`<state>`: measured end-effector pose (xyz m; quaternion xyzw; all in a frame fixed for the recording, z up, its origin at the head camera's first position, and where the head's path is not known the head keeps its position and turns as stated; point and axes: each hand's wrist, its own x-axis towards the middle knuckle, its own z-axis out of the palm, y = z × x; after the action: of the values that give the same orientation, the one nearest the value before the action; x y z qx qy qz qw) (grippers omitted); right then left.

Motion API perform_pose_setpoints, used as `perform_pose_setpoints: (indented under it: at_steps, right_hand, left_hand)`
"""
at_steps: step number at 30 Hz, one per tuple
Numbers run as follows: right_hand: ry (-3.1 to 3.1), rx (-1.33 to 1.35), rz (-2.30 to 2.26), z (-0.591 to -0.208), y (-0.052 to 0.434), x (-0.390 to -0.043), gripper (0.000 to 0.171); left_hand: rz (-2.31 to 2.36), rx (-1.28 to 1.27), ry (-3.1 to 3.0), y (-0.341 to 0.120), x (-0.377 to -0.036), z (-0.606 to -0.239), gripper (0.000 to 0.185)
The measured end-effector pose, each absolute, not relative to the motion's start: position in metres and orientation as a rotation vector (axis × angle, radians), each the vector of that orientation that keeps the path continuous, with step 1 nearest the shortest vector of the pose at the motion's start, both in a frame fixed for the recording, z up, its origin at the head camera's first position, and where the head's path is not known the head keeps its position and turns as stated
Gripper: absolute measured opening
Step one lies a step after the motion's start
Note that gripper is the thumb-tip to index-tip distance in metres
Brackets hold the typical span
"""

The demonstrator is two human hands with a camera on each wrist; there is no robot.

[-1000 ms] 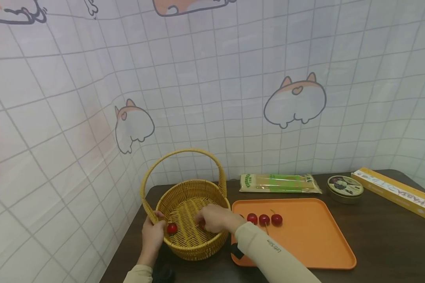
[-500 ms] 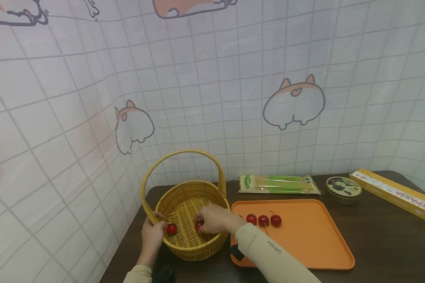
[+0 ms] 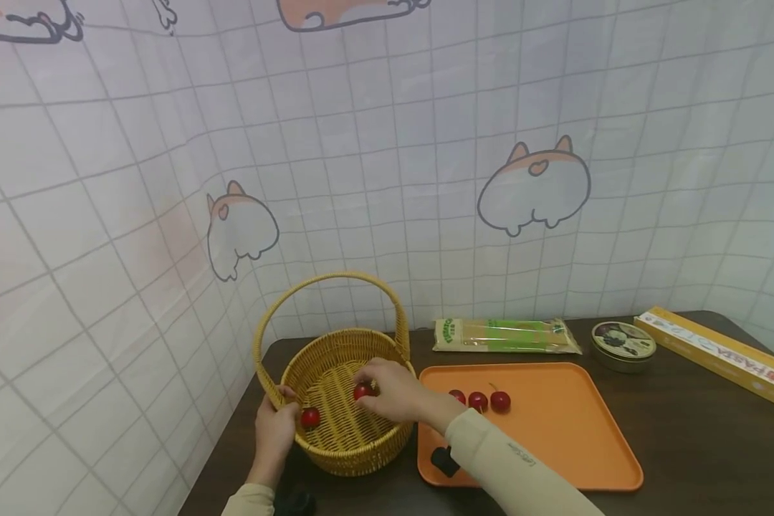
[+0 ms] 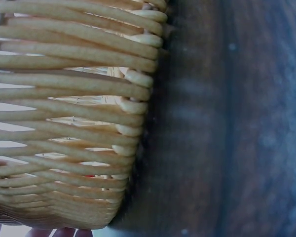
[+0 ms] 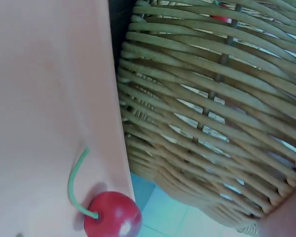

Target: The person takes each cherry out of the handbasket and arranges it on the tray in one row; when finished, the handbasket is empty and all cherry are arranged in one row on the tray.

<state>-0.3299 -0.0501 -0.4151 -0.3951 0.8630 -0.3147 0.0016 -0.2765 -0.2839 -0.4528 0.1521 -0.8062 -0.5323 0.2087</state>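
Observation:
My right hand (image 3: 390, 390) is over the right side of a yellow wicker basket (image 3: 355, 459), pinching a red cherry (image 3: 363, 390) between thumb and fingers. Another cherry (image 3: 310, 418) lies inside the basket at the left. My left hand (image 3: 274, 433) holds the basket's left rim by the foot of the handle; only its fingertips (image 4: 64, 232) show in the left wrist view. Right of the basket, several cherries (image 3: 500, 401) rest on an orange tray (image 3: 555, 444). The right wrist view shows a green-stemmed cherry (image 5: 113, 215) on that tray, beside the basket's woven wall (image 5: 212, 98).
Behind the tray lie a clear-and-green noodle packet (image 3: 506, 335) and a round tin (image 3: 623, 346). A long yellow pasta box (image 3: 722, 355) is at the far right. The basket's tall handle (image 3: 335, 276) arches above it. A patterned cloth hangs behind the dark table.
My right hand has risen and shifted slightly right inside the basket, with the cherry coming into clearer view in its fingers. The left hand keeps its hold on the rim.

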Motion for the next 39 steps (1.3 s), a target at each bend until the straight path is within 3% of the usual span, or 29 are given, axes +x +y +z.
perform_pose_setpoints:
  at_steps: [19, 33, 39]
  right_hand:
    - [2.538, -1.181, -1.537, -0.409, -0.002, -0.319, 0.029]
    - [2.562, -1.102, -1.557, -0.422, 0.068, -0.315, 0.034]
    - [2.625, -1.079, -1.523, -0.431, 0.093, -0.315, 0.028]
  left_hand:
    - [-1.452, 0.435, -2.232, -0.286, -0.275, -0.454, 0.025]
    - [-1.493, 0.442, -2.235, -0.282, -0.279, -0.455, 0.025]
    - [-1.505, 0.434, -2.227, -0.283, -0.278, -0.454, 0.025]
